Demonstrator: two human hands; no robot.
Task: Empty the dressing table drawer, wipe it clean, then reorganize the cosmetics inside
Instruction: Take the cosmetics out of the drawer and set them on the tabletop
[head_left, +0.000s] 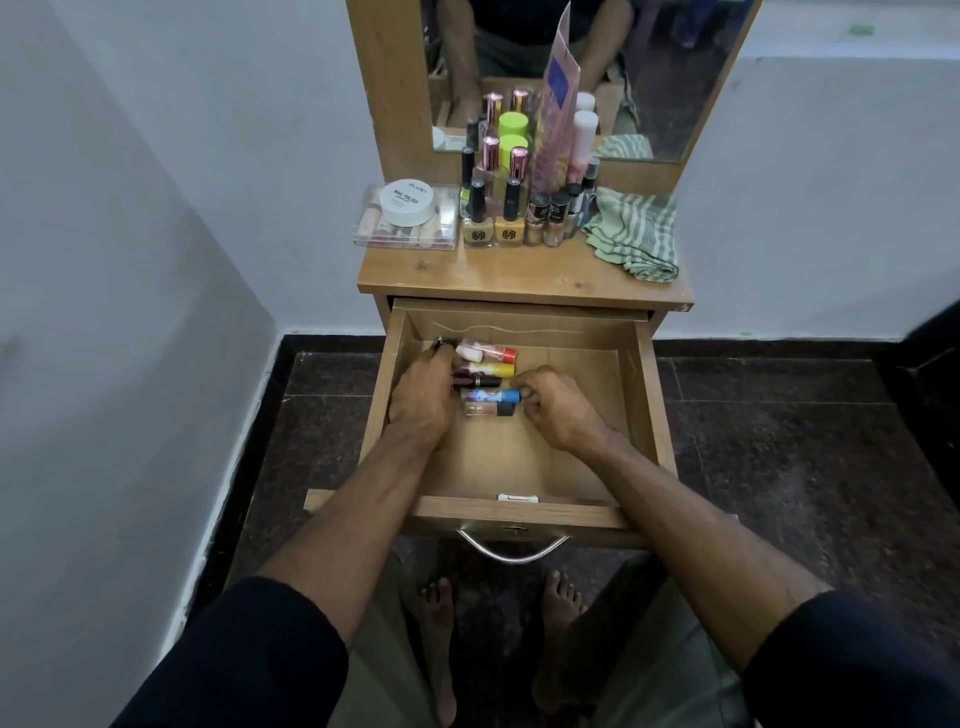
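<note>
Above the open drawer (644, 395): bottle cluster (524, 197), striped cloth (636, 236), clear box (405, 228) topped by jar (406, 201) reading "NAIL POLISH". Inside the drawer, back-left, small tubes (491, 382) in a row. Left hand (423, 397) curled over their left ends, grip unclear; right hand (558, 405) pinches blue-capped tube (493, 396).

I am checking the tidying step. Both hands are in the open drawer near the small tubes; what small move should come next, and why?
Probably the right hand should nudge the blue-capped tube left, level with the row of tubes: it sticks out to the right, and many bottles wait on the tabletop.
</note>
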